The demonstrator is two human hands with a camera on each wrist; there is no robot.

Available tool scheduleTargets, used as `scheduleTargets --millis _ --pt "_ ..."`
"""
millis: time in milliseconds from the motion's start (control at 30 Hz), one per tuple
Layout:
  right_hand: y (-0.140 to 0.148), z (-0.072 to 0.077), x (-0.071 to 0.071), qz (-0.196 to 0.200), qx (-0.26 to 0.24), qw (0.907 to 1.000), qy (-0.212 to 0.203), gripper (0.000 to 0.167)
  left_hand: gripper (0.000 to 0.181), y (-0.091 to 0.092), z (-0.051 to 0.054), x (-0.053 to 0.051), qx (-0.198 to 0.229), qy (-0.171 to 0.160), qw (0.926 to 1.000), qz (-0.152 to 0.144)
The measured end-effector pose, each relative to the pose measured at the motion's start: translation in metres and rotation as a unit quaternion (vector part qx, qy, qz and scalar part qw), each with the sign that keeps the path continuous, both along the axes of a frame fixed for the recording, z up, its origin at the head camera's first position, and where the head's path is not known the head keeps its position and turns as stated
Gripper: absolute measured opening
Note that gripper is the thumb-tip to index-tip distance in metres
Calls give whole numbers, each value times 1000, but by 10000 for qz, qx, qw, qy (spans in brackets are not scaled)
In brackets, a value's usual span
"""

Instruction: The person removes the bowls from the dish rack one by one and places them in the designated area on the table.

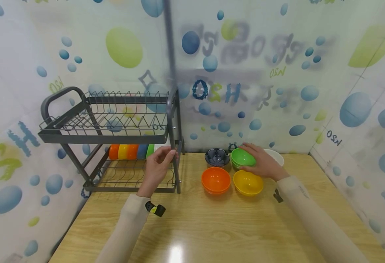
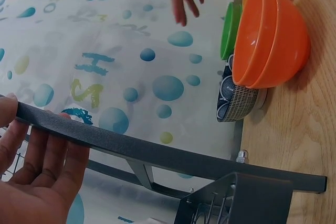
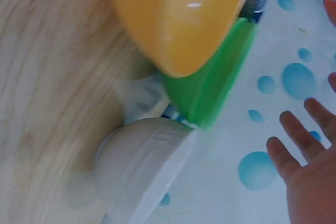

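Observation:
My left hand point(image 1: 156, 168) holds the right front post of a dark two-tier dish rack point(image 1: 106, 139); in the left wrist view its thumb and fingers lie on either side of the dark post point(image 2: 113, 140). My right hand point(image 1: 264, 163) is over the green bowls point(image 1: 241, 157), its fingers spread; the right wrist view shows this hand point(image 3: 317, 171) apart from them, holding nothing. Orange bowls point(image 1: 216, 182), nested as the left wrist view shows, and yellow bowls point(image 1: 248, 185) stand in front. A dark petal-patterned bowl point(image 1: 217, 156) is left of the green ones.
A white bowl point(image 1: 275, 157) stands at the back right, partly behind the right hand. Several coloured dishes point(image 1: 132, 151) stand on edge on the rack's lower tier. The wooden table point(image 1: 218, 226) meets a bubble-printed wall covering point(image 1: 258, 91) at the back.

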State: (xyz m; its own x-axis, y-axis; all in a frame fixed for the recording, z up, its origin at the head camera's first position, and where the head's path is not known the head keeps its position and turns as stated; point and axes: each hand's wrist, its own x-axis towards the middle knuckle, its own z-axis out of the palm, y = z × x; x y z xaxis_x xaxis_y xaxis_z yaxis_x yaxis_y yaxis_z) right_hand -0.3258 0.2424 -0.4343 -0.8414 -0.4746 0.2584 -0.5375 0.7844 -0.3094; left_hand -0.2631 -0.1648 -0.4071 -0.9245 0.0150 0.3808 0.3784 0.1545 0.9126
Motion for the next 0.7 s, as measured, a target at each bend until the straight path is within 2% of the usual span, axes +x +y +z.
scheduleTargets --millis 167,433,700 --pt "-5 12 8 28 -484 9988 -4 96 38 1 1 0 24 -29 10000 -12" --pt "-27 32 27 121 -1128 9935 -124 101 39 1 1 0 7 -87 10000 -9" --pt "-61 49 46 519 -1750 9830 -199 110 31 -1 1 -1 40 35 10000 31"
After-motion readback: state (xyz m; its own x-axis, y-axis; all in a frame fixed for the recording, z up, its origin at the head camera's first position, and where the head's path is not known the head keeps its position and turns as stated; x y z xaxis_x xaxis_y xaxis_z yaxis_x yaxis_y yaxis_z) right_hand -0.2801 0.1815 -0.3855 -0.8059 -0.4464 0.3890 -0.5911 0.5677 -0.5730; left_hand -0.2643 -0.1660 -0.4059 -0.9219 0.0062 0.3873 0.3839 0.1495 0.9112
